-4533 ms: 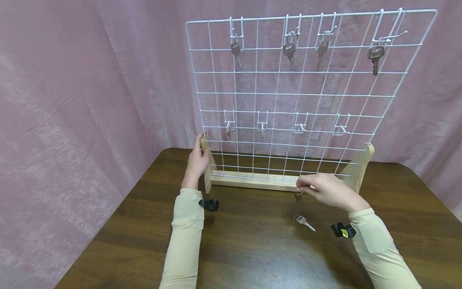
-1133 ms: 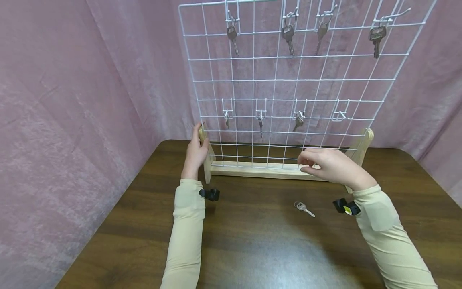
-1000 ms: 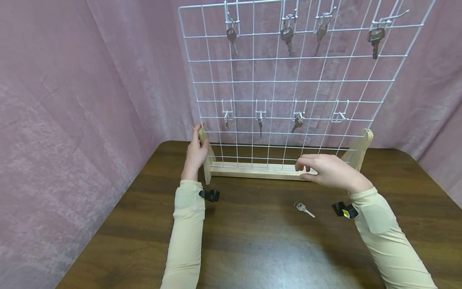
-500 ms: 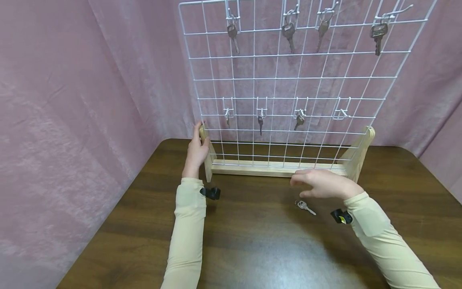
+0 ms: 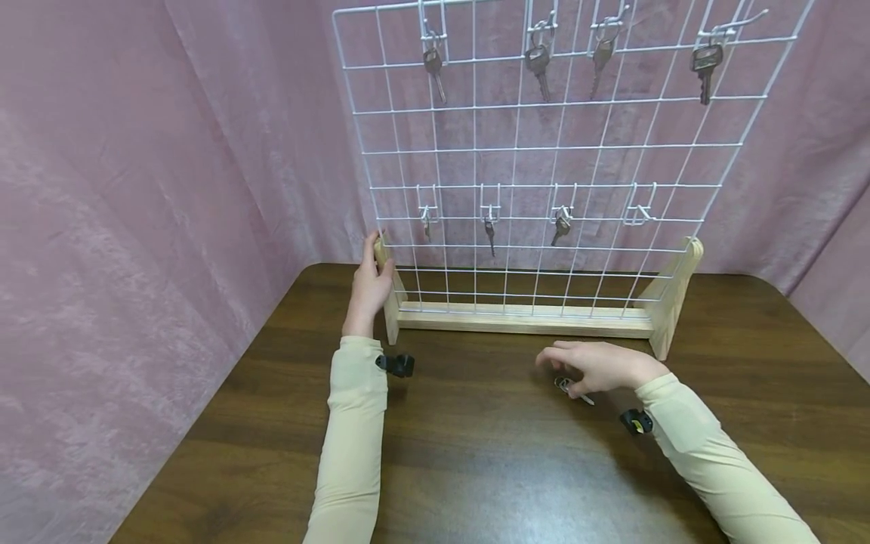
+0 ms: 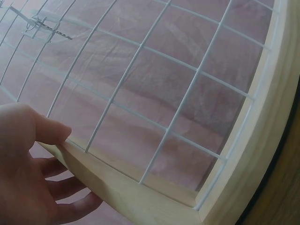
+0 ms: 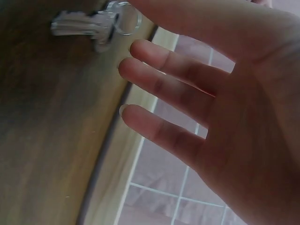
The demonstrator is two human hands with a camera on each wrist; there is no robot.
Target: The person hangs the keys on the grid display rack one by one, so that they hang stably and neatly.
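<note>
My left hand [image 5: 369, 291] grips the left wooden upright [image 5: 392, 316] of the stand. In the left wrist view its thumb lies on the front, with the fingers behind the wood. Low over the table, my right hand [image 5: 601, 366] is right above a silver key [image 5: 587, 400] with a ring, partly covering it. Its fingers are apart and hold nothing. The right wrist view shows that key [image 7: 82, 24] lying beyond the fingertips. Three keys, among them a darker key [image 5: 562, 227], hang on the lower hooks; the rightmost lower hook [image 5: 639, 215] is bare.
The white wire grid stands in a wooden base [image 5: 516, 323] at the back of the brown table [image 5: 476, 453]. Several keys, including a large key [image 5: 707, 64], hang along the upper hooks. A pink curtain [image 5: 170, 189] surrounds the table.
A key that my right hand held earlier now hangs on the third lower hook. The right hand has since come down and left to the key on the table. My left hand stays put.
</note>
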